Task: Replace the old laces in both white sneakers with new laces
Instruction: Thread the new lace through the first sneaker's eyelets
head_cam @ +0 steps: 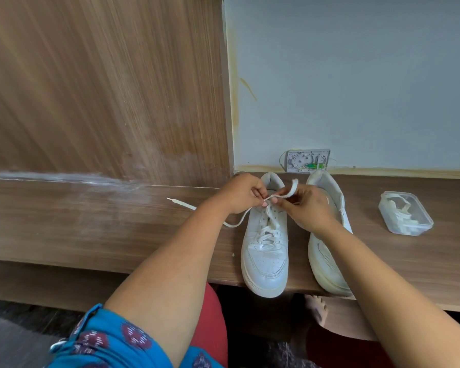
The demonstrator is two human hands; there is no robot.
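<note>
Two white sneakers stand side by side on the brown wooden desk (91, 221), toes toward me. The left sneaker (266, 258) carries a white lace (267, 231) crossed through its eyelets. My left hand (241, 193) pinches that lace above the shoe's top eyelets, and one loose end trails left across the desk to its tip (170, 199). My right hand (310, 207) pinches the other end, which curls up above my fingers. The right sneaker (327, 261) is partly hidden by my right forearm; I cannot tell whether it is laced.
A clear plastic box (405, 213) holding white laces sits on the desk to the right of the shoes. A small white wall box with wires (307, 160) is behind the sneakers. A wooden panel (104, 88) rises at the left. The desk's front edge runs under the shoe toes.
</note>
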